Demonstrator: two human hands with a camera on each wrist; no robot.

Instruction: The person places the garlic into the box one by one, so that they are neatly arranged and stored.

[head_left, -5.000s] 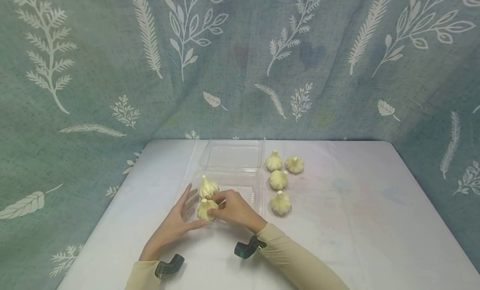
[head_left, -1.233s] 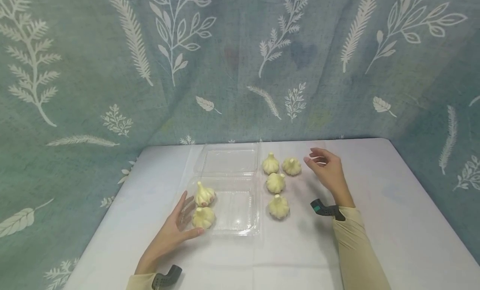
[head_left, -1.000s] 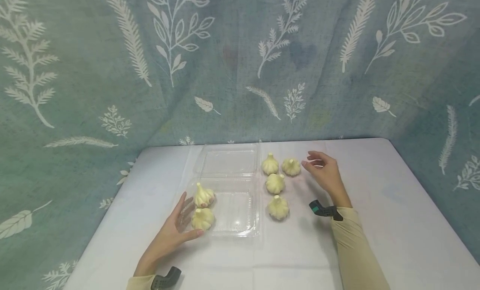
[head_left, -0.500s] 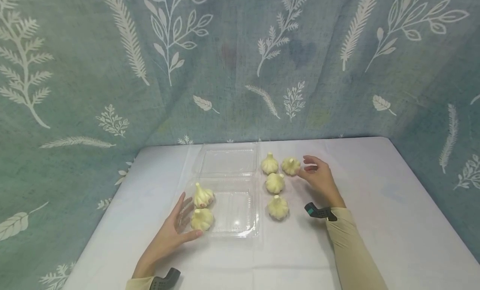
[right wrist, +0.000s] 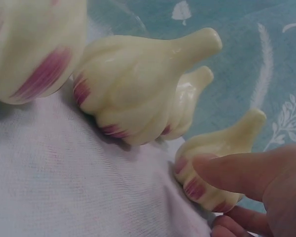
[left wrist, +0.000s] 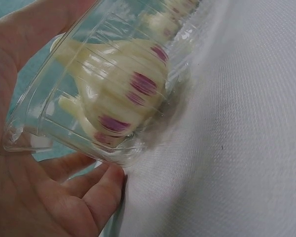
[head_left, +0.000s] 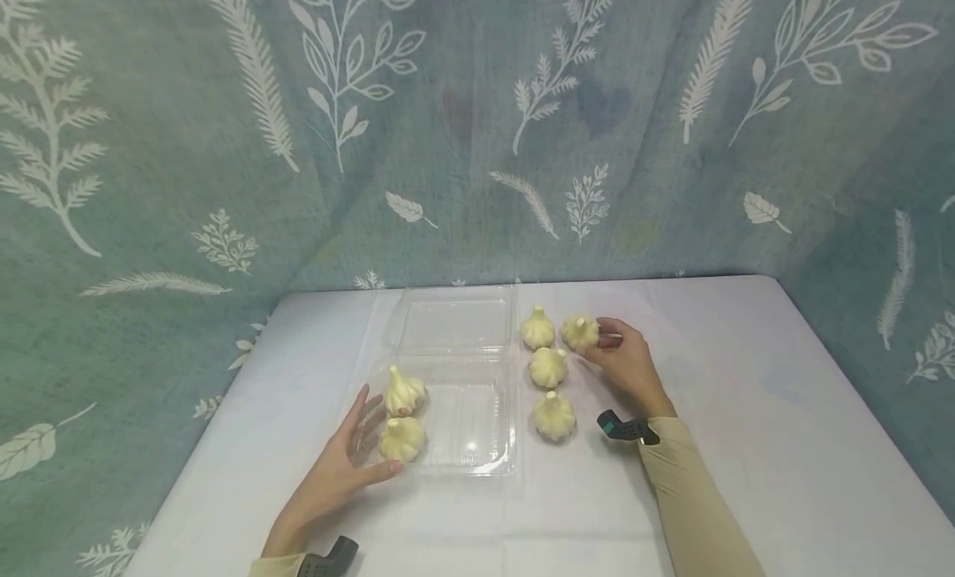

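A clear plastic clamshell box (head_left: 488, 461) lies open on the white table, its lid (head_left: 451, 320) folded back. Two garlic bulbs (head_left: 404, 392) (head_left: 402, 438) sit at the box's left side. My left hand (head_left: 364, 444) lies open with straight fingers against that left wall; in the left wrist view the near bulb (left wrist: 123, 84) shows through the plastic (left wrist: 39, 133). Several more bulbs stand right of the box. My right hand (head_left: 601, 345) pinches the far right bulb (head_left: 579, 332), which rests on the table. In the right wrist view a fingertip (right wrist: 237, 173) presses on that bulb (right wrist: 212, 148).
Three other loose bulbs (head_left: 537, 329) (head_left: 548, 366) (head_left: 555, 415) stand close together between the box and my right hand. A leaf-patterned teal cloth (head_left: 477, 129) hangs behind and at both sides. Bare white tabletop (head_left: 783, 444) stretches to the right and front.
My right hand left the box, swung out to the right and came in leftward onto the far right bulb. The left hand stayed against the box.
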